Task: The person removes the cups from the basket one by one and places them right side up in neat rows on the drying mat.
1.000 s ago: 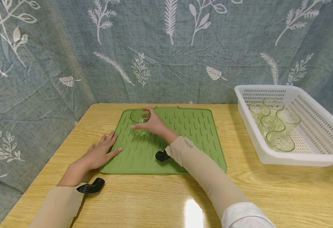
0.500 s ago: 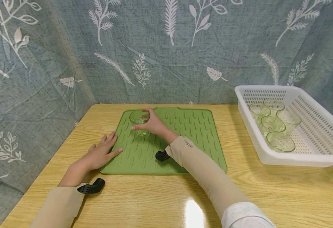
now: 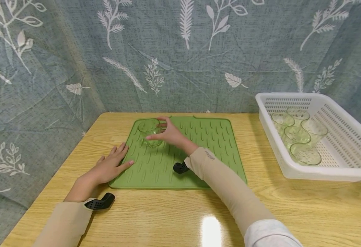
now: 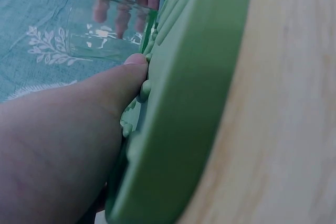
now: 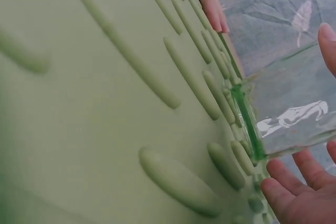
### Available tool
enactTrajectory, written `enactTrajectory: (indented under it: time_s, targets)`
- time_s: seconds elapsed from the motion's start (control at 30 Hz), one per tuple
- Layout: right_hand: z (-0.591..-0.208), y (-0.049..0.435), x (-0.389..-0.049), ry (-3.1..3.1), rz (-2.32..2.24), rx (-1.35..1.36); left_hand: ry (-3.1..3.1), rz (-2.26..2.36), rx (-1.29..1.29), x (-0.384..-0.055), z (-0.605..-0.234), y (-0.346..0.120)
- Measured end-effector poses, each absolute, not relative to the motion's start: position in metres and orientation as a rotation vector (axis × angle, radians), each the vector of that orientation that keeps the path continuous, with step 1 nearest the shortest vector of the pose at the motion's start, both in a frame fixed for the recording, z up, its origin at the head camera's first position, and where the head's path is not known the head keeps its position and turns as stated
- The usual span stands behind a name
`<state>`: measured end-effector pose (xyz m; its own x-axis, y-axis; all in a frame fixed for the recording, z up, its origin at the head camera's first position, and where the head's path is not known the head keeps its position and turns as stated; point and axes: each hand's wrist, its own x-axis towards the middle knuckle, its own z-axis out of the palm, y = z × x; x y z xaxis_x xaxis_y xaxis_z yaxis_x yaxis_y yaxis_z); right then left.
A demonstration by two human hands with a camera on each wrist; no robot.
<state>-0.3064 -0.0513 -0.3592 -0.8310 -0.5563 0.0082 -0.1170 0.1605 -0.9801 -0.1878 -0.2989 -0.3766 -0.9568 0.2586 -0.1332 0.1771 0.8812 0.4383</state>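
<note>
A clear green-tinted drinking glass [image 3: 149, 129] stands upright on the green ribbed drying mat [image 3: 196, 161], near its far left corner. My right hand [image 3: 174, 134] is spread around the right side of the glass, thumb in front and fingers behind. In the right wrist view, the loosened fingers [image 5: 294, 187] lie just off the wall of the glass [image 5: 289, 108], whose base is down on the ribs. My left hand [image 3: 109, 166] rests flat at the mat's left edge, its thumb [image 4: 134, 69] on the mat and its fingers pointing away from me.
On the right of the wooden table [image 3: 155, 219] stands a white perforated plastic basket [image 3: 332, 173]. Several similar green-tinted glasses [image 3: 305, 154] stand in its left part. A patterned blue-grey cloth [image 3: 193, 79] hangs behind the table and along its left.
My right hand has loosened from the glass and shifted slightly right, while the glass stays on the mat. The left hand keeps its place.
</note>
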Motion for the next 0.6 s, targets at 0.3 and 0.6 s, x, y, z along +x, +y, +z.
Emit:
enactTrajectory:
  time_s: [0.3, 0.6]
  targets:
    - [-0.356, -0.036, -0.310, 2.009, -1.765, -0.648, 2.869, 0.654, 0.347, -0.187, -0.377, -0.298]
    - [-0.349, -0.014, -0.307, 2.012, -1.784, -0.698, 2.876, 0.658, 0.348, -0.186, -0.377, -0.298]
